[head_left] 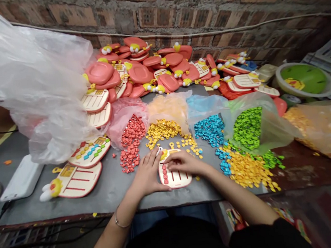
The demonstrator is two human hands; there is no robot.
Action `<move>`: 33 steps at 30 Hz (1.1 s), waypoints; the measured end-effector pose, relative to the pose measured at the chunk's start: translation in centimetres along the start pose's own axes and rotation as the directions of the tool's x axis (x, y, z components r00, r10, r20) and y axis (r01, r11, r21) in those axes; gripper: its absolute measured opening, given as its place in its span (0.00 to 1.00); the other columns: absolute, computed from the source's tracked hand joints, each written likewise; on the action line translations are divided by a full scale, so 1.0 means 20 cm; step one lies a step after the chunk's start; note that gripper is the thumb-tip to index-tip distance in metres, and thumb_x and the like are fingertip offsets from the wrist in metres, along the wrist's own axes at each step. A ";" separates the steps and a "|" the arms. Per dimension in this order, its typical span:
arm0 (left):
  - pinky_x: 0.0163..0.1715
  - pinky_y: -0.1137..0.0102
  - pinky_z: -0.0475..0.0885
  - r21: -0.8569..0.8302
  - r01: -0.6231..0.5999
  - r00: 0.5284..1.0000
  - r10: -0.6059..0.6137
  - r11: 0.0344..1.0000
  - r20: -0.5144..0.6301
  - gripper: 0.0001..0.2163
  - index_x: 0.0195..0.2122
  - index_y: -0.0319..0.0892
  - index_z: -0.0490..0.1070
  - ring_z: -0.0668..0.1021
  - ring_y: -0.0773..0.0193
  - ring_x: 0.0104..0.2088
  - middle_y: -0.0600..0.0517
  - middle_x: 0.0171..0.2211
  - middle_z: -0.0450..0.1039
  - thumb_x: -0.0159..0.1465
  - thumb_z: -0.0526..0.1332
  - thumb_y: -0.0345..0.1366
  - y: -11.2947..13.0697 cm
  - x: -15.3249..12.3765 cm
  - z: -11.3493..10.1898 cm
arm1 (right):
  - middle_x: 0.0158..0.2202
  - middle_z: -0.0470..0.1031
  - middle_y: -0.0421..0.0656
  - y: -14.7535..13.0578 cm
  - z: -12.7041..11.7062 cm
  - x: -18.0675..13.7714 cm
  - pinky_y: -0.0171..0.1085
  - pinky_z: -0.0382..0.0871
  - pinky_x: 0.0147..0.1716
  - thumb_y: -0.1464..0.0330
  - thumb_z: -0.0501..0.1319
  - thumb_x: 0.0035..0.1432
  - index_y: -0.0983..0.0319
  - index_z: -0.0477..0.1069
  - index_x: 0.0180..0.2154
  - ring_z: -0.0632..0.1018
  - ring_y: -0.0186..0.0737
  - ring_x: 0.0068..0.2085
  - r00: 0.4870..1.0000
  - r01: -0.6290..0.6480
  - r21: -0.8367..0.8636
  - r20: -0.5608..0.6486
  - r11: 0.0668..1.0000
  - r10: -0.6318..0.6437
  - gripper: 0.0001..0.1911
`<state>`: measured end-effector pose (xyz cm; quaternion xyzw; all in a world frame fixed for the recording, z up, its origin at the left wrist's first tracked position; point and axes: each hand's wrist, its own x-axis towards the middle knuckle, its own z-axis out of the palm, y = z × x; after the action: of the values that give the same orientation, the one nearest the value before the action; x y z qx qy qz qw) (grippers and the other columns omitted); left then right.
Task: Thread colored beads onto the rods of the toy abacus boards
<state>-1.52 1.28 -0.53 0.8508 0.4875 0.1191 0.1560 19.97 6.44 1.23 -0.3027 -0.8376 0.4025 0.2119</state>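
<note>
A cream toy abacus board (174,176) with red beads on its left rail lies on the grey table (113,193) near the front edge. My left hand (147,174) rests on the board's left side, fingers spread and holding it down. My right hand (184,162) hovers over the board's top, fingers curled in a pinch; what they hold is too small to see. Behind the board lie heaps of red beads (131,141), yellow beads (163,130), blue beads (209,129) and green beads (248,128), each spilling from a plastic bag.
A big pile of red toy backs (147,68) lines the brick wall. Finished boards (89,152) and an unfilled board (73,182) lie at left beside a large clear bag (31,79) and a white box (22,178). More yellow beads (248,170) and a green bowl (305,80) are at right.
</note>
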 end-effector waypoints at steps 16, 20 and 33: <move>0.61 0.50 0.54 0.031 -0.012 1.000 0.013 0.999 -0.014 0.61 0.69 0.40 0.41 0.53 0.41 0.67 0.37 0.69 0.43 0.42 0.66 0.67 0.00 0.00 -0.01 | 0.41 0.76 0.47 0.23 -0.25 0.06 0.41 0.71 0.44 0.71 0.59 0.63 0.60 0.75 0.39 0.76 0.43 0.43 0.890 0.009 -0.339 -0.425 0.941 -0.162 0.06; 0.60 0.49 0.54 0.017 -0.021 1.000 0.022 1.000 -0.021 0.61 0.69 0.40 0.41 0.54 0.39 0.66 0.36 0.69 0.43 0.42 0.67 0.66 0.00 0.00 0.00 | 0.37 0.77 0.44 0.15 -0.19 -0.13 0.40 0.71 0.41 0.68 0.60 0.63 0.60 0.74 0.37 0.77 0.42 0.40 0.909 -0.025 -0.230 -0.411 0.973 -0.074 0.05; 0.60 0.50 0.55 0.017 -0.018 1.000 0.018 1.000 -0.025 0.61 0.70 0.41 0.39 0.54 0.39 0.66 0.37 0.69 0.42 0.43 0.65 0.68 0.00 -0.01 0.01 | 0.36 0.80 0.45 0.22 -0.09 -0.14 0.39 0.72 0.35 0.68 0.63 0.58 0.60 0.77 0.38 0.78 0.41 0.36 0.878 -0.154 0.050 -0.452 0.987 0.160 0.06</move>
<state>-1.58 1.16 -0.70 0.8548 0.4827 0.1272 0.1416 24.49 7.66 -1.60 -0.4540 -0.7350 0.3416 0.3702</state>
